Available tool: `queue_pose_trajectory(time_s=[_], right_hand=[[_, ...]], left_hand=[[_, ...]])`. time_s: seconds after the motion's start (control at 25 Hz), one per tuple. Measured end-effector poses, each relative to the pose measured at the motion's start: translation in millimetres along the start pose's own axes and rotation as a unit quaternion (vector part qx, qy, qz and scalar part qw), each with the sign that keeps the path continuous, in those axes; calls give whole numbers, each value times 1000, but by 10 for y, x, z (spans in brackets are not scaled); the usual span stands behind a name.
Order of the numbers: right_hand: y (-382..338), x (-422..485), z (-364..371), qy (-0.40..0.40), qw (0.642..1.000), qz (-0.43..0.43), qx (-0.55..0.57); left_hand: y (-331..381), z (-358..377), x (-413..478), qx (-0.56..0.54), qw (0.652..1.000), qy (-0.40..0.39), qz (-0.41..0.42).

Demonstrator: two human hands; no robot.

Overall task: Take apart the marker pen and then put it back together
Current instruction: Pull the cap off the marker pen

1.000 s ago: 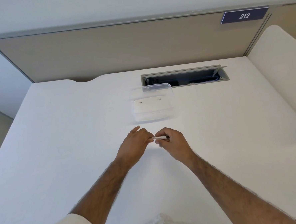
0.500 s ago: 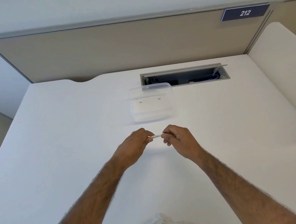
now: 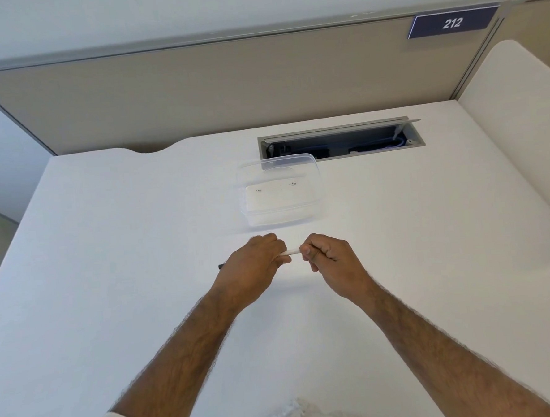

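Both hands meet just above the desk (image 3: pixel 109 250), near its middle, with the marker (image 3: pixel 291 251) held between them. My left hand (image 3: pixel 251 271) is curled around one end of the pen, and a small dark tip (image 3: pixel 221 266) pokes out past its outer side, which I take to be the pen's far end. My right hand (image 3: pixel 330 263) is pinched on the other end, thumb and forefinger closed over it. Only a short white stretch of barrel shows in the gap between the two grips. The pen's long axis runs left to right, nearly level and square to my forearms, so each hand sits directly on its own end and neither is nearer than the other. That line is what the next pull or push turns on: the hands would part or close straight along it, left going left, right going right. Whether a cap or plug is now seated or already loose I cannot tell; the fingers hide both joints. A clear tub (image 3: pixel 280 188) sits beyond the hands, well apart from them, apparently holding no pen parts, and behind it lies the open cable tray (image 3: pixel 340 140).
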State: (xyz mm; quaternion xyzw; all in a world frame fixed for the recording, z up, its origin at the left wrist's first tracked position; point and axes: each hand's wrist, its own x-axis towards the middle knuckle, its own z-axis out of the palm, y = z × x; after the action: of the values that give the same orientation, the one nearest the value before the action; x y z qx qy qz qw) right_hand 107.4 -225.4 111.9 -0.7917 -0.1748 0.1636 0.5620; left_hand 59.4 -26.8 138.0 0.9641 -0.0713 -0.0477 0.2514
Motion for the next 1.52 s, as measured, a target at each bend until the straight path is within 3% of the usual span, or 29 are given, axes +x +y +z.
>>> queue_pose_trajectory(time_s=[0.12, 0.6, 0.84, 1.24, 1.52], right_hand=[[-5, 6, 8, 4, 1000, 7, 0], [-62, -22, 62, 3, 996, 51, 77], [-119, 13, -35, -20, 998, 13, 66], [-188, 1, -119, -83, 994, 43, 51], [-217, 109, -154, -44, 996, 39, 68]], left_hand=[[-19, -32, 31, -57, 998, -38, -10], [69, -112, 53, -91, 996, 9, -23], [109, -131, 72, -71, 997, 9, -37], [155, -193, 67, -70, 997, -5, -39], [275, -258, 90, -63, 996, -31, -60]])
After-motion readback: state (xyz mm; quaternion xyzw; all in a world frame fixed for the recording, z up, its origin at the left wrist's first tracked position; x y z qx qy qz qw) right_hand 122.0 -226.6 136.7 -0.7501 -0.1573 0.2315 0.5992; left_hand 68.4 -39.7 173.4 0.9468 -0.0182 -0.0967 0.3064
